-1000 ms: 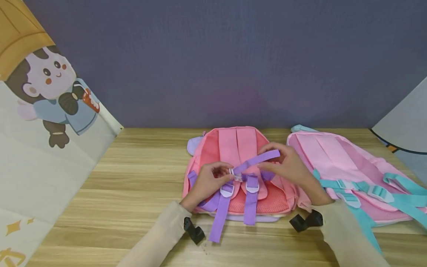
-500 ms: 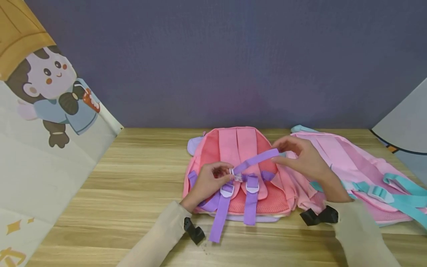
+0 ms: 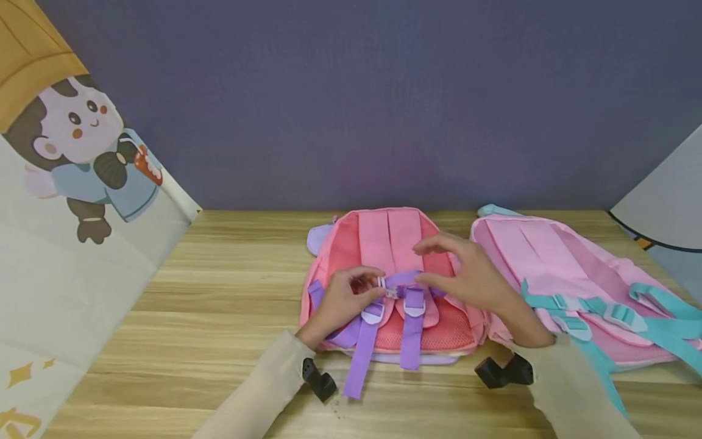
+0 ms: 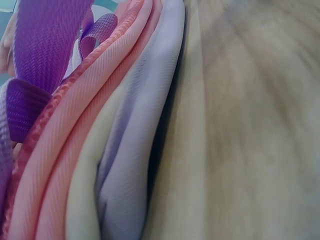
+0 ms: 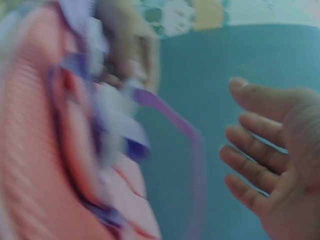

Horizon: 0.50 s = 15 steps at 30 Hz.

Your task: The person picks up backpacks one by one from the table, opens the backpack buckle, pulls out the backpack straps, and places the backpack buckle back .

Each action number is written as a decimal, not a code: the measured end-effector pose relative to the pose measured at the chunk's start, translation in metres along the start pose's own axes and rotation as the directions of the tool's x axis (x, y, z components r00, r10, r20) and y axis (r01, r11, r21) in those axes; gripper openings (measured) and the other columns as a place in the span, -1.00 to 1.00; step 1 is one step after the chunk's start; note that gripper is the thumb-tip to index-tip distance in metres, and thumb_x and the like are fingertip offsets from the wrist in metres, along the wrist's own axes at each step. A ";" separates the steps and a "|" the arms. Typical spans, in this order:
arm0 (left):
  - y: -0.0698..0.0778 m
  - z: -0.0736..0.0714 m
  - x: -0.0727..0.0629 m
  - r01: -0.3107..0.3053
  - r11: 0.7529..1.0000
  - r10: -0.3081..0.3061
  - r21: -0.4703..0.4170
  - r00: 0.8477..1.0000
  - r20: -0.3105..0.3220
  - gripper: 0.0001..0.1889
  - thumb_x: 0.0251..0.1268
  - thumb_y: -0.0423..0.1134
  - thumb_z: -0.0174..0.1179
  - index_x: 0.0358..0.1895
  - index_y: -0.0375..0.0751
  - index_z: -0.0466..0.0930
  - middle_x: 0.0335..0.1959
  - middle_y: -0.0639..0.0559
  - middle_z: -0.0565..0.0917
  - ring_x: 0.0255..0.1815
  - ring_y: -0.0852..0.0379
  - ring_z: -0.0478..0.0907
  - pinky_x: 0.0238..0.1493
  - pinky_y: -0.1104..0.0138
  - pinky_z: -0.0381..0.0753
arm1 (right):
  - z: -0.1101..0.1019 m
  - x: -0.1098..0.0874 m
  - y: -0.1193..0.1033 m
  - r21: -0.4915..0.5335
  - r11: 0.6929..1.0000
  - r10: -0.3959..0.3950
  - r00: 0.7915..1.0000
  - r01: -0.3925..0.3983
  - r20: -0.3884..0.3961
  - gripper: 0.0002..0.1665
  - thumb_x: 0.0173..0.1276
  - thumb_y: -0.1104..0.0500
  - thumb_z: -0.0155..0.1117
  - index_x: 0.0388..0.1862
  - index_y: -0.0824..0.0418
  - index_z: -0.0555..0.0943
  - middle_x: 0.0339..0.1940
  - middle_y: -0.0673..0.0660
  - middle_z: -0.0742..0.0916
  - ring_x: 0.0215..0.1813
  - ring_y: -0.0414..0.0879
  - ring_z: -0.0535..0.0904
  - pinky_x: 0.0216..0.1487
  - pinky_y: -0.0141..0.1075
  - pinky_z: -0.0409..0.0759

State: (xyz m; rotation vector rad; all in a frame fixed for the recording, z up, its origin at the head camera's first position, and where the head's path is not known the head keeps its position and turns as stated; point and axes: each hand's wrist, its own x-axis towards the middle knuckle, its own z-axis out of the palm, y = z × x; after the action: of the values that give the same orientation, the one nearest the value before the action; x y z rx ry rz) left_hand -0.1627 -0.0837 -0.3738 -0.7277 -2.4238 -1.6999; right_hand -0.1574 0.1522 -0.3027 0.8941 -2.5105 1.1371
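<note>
A coral-pink backpack [image 3: 375, 238] lies with its straps facing up. My left hand [image 3: 339, 302] pinches a white plastic buckle [image 3: 390, 292] at the middle of the bag. From that buckle a loose purple strap [image 3: 401, 279] runs toward the right. My right hand [image 3: 468, 271] hovers over the bag, thumb and fingers spread beside the strap. In the right wrist view the right hand's fingers [image 5: 255, 150] are apart from the drooping strap [image 5: 198, 160], with nothing in them. The left wrist view has the bag's layered edge [image 4: 95, 110] and purple webbing [image 4: 47, 40].
To the right lies a light-pink backpack [image 3: 537, 244] with teal straps [image 3: 592, 305]. Two purple strap ends [image 3: 359, 360] hang over the coral bag's lower edge. Both bags rest on a wooden table [image 3: 219, 317], backed by a dark panel [image 3: 329, 110].
My right hand held the purple strap's end, slid off it to the right, and has come back left with fingers apart. The strap has sunk lower. My left hand stays on the buckle.
</note>
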 end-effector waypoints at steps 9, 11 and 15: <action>0.002 0.001 -0.001 -0.042 0.999 0.042 0.014 0.999 0.008 -0.74 0.13 -0.32 0.34 -0.09 -0.23 0.67 -0.39 -0.08 0.65 -0.44 0.27 0.47 -0.39 0.45 0.50 | 0.042 -0.001 0.004 -0.049 0.996 0.082 0.991 -0.077 0.108 -0.50 0.06 0.14 0.50 0.00 0.19 0.61 -0.08 0.06 0.72 -0.04 -0.06 0.61 0.03 -0.10 0.59; 0.002 0.001 -0.001 -0.052 0.998 0.052 0.017 0.999 0.008 -0.75 0.13 -0.31 0.34 -0.09 -0.22 0.67 -0.40 -0.07 0.64 -0.45 0.29 0.45 -0.40 0.46 0.49 | 0.048 -0.001 0.006 -0.053 0.995 0.093 0.989 -0.088 0.112 -0.53 0.07 0.13 0.49 -0.01 0.17 0.61 -0.09 0.04 0.72 -0.04 -0.07 0.62 0.03 -0.11 0.59; 0.003 0.002 -0.001 -0.063 0.998 0.063 0.024 0.998 0.006 -0.76 0.13 -0.31 0.34 -0.10 -0.22 0.66 -0.41 -0.06 0.62 -0.46 0.31 0.44 -0.42 0.47 0.47 | 0.058 -0.002 0.009 -0.083 0.994 0.076 0.993 -0.069 0.087 -0.57 0.07 0.13 0.50 -0.05 0.16 0.63 -0.12 0.04 0.74 -0.05 -0.06 0.64 0.01 -0.11 0.58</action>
State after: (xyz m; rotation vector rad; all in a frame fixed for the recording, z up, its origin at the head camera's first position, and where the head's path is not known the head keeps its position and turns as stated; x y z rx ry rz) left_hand -0.1605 -0.0816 -0.3725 -0.7973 -2.3939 -1.6443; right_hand -0.1600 0.1149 -0.3476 0.8586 -2.6610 1.0314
